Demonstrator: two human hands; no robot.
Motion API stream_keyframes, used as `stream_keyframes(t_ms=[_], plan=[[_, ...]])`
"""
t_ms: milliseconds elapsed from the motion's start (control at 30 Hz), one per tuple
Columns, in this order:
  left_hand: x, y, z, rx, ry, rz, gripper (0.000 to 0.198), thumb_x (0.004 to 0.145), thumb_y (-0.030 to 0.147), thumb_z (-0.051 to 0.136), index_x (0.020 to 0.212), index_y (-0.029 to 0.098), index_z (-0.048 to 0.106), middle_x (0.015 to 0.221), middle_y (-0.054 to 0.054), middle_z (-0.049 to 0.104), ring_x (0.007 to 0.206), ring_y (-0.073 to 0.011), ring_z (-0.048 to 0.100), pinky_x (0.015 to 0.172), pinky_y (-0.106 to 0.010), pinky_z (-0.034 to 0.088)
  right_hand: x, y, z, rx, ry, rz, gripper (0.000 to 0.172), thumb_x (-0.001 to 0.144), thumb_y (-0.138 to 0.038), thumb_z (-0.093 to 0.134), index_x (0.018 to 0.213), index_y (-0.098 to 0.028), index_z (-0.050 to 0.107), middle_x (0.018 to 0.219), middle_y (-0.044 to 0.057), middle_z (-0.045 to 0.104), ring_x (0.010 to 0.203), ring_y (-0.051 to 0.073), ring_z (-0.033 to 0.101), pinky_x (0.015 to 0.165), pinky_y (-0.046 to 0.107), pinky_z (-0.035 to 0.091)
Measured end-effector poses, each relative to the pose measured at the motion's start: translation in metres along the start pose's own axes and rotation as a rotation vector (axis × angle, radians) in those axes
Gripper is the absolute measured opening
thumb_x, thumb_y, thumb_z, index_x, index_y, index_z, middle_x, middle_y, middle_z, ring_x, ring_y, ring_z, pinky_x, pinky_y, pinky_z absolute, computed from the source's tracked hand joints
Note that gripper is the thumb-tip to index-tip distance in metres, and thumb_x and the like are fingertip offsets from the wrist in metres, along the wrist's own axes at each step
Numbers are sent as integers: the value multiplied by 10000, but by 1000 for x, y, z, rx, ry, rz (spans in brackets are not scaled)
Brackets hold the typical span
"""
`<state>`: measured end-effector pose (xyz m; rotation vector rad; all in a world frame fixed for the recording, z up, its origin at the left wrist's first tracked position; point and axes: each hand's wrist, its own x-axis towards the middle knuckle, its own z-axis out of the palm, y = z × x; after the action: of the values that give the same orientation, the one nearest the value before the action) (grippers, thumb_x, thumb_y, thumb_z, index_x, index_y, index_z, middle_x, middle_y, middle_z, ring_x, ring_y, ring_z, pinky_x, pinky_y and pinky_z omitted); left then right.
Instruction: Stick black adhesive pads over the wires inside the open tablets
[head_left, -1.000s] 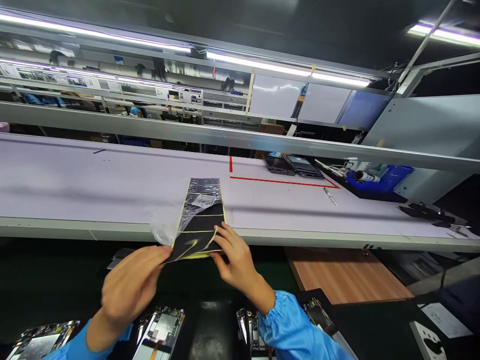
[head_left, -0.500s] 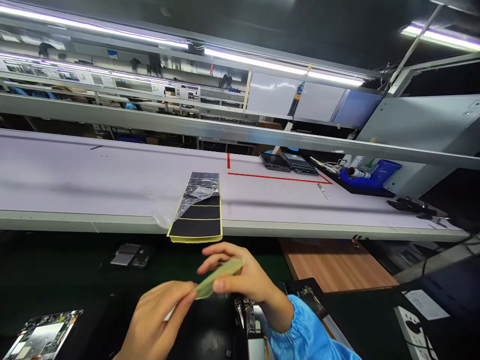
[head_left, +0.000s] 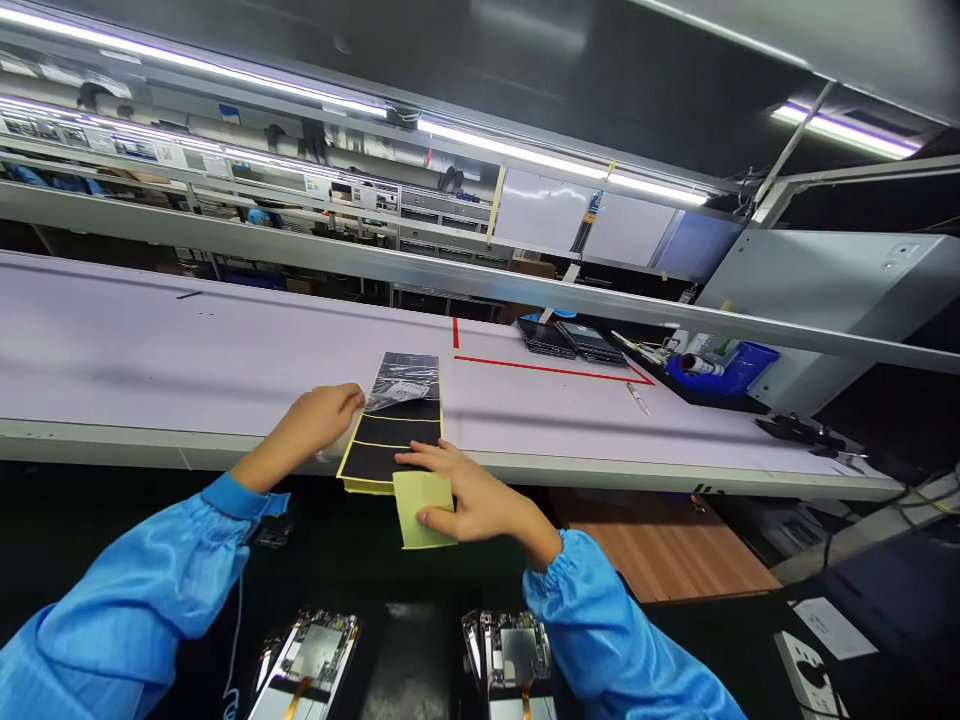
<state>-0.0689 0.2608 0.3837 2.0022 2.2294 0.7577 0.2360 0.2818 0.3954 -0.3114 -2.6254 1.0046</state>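
A stack of black adhesive sheets [head_left: 379, 463] on yellow backing lies at the shelf's front edge, its far part covered by a clear plastic bag [head_left: 405, 390] with a white label. My left hand [head_left: 313, 425] is closed at the left side of the stack, pinching the edge of the bag. In my right hand [head_left: 484, 498] is a small yellow backing paper [head_left: 415, 508], held under the thumb. The fingertips of that hand reach over the near end of the black sheets.
Opened devices with bare circuit boards [head_left: 319, 655] [head_left: 519, 655] lie on the dark bench below. Stacked dark tablets [head_left: 546, 337], a pen [head_left: 638, 398] and a blue holder [head_left: 739, 372] are on the shelf. A power strip [head_left: 810, 675] lies at right.
My left hand has let go of the yellow paper and moved up to the plastic bag. My right hand has kept the paper, turned it flat and brought it against the stack.
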Motion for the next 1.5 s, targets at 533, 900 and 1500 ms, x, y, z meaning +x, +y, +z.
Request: stream_keyframes(t_ms=[533, 900, 1500], plan=[[122, -58, 23, 102, 139, 204, 308, 1017, 405, 670, 1197, 156, 672, 1194, -83, 693, 1059, -232, 686, 941, -458, 598, 3, 1, 2, -76, 16, 94, 657, 828, -238, 665, 1484, -221, 627, 1499, 100, 655, 1535, 314, 469, 1304, 599, 243], [16, -30, -27, 84, -75, 705, 346, 965, 280, 505, 1186, 335, 765, 1201, -20, 762, 1131, -244, 679, 1026, -383, 526, 0, 6, 9, 19, 92, 38, 573, 894, -310, 682, 1460, -232, 644, 1495, 96, 664, 1535, 314, 472, 1321, 594, 223], [23, -3, 18, -392, 230, 152, 427, 983, 584, 365, 941, 223, 588, 875, -60, 706, 873, -255, 679, 825, -364, 568, 6, 24, 49, -319, 293, -229, 80, 918, -234, 632, 854, -210, 675, 1384, 76, 734, 1546, 334, 430, 1295, 642, 167]])
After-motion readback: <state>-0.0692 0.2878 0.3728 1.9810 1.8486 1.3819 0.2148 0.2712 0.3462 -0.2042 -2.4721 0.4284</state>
